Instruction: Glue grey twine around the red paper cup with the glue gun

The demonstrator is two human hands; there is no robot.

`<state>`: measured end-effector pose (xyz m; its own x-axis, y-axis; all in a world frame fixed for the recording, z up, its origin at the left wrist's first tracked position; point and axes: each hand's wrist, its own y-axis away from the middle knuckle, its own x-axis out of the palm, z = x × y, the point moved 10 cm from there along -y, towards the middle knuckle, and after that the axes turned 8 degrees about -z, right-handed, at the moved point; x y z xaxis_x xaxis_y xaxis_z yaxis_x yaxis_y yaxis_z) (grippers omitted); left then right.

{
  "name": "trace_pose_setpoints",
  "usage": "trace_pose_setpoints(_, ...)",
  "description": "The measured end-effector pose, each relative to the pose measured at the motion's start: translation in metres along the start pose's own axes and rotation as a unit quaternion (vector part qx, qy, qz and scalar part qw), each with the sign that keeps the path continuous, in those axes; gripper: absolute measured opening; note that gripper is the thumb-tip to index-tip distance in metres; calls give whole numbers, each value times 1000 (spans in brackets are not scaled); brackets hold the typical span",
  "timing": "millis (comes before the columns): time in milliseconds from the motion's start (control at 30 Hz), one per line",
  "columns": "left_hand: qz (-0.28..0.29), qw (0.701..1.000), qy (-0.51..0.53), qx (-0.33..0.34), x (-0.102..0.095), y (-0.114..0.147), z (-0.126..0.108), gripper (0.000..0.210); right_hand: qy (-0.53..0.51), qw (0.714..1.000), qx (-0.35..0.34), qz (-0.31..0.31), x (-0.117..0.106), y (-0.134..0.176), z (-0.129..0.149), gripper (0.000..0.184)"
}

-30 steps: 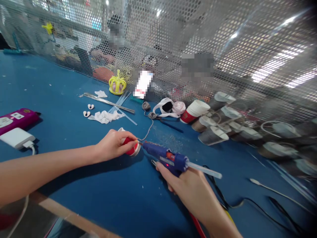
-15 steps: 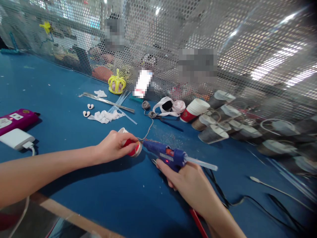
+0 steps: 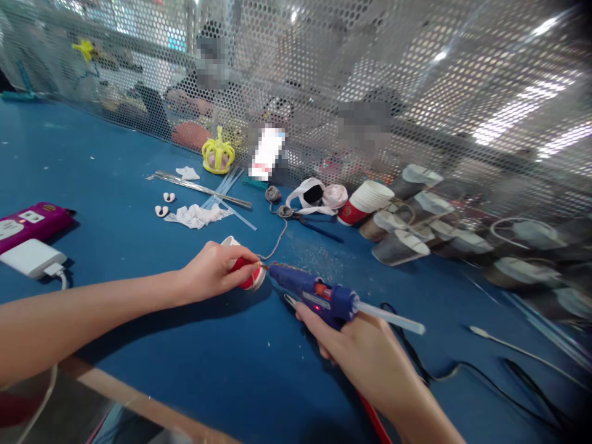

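Observation:
My left hand (image 3: 222, 269) is closed on a red-and-white paper cup (image 3: 252, 279), which lies tilted on its side with its base toward the right. A grey cord (image 3: 279, 240) runs from the cup's base edge back to a small coil (image 3: 284, 211) on the table. My right hand (image 3: 356, 345) grips a blue glue gun (image 3: 305, 287), its nozzle at the base of the cup beside my left fingertips. A clear glue stick (image 3: 393, 315) juts from the gun's rear, and a small red light glows on its side.
Behind the work lie a yellow crown-shaped piece (image 3: 219, 153), crumpled white tissue (image 3: 197, 216), pliers (image 3: 319, 228) and stacked paper cups (image 3: 365, 202). Several wrapped cups (image 3: 401, 248) stand to the right. A purple power strip (image 3: 34, 225) and white charger (image 3: 32, 258) sit left. A perforated screen (image 3: 296, 74) borders the table.
The glue gun's rear has swung slightly right and down with my right hand, its nozzle staying by the cup's base. My left hand and the cup have hardly moved.

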<state>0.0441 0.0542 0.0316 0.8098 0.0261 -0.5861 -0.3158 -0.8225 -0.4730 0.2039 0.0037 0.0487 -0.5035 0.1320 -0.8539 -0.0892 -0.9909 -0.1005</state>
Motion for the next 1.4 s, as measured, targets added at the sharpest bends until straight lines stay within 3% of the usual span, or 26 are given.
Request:
trace_pose_setpoints(100, 2, 1000, 5, -5, 0, 0, 1, 20, 7, 1000, -6, -29, -4, 2, 0, 38)
trace_pose_setpoints(300, 4, 1000, 14, -17, 1, -1, 3, 19, -15, 1000, 15, -20, 0, 5, -9, 38)
trace_pose_setpoints(467, 2, 1000, 23, -16, 0, -1, 1, 20, 45, 995, -49, -72, -4, 3, -10, 35)
trace_pose_setpoints(667, 10, 998, 53, -17, 2, -1, -1, 22, 63, 993, -82, -49, -3, 4, 1, 30)
trace_pose_setpoints(933, 13, 999, 45, -22, 2, -2, 1, 19, 59, 991, -98, -65, -11, 7, 13, 34)
trace_pose_setpoints(1400, 10, 998, 48, -31, 2, -2, 3, 22, 36, 993, -106, -40, -5, 6, 12, 32)
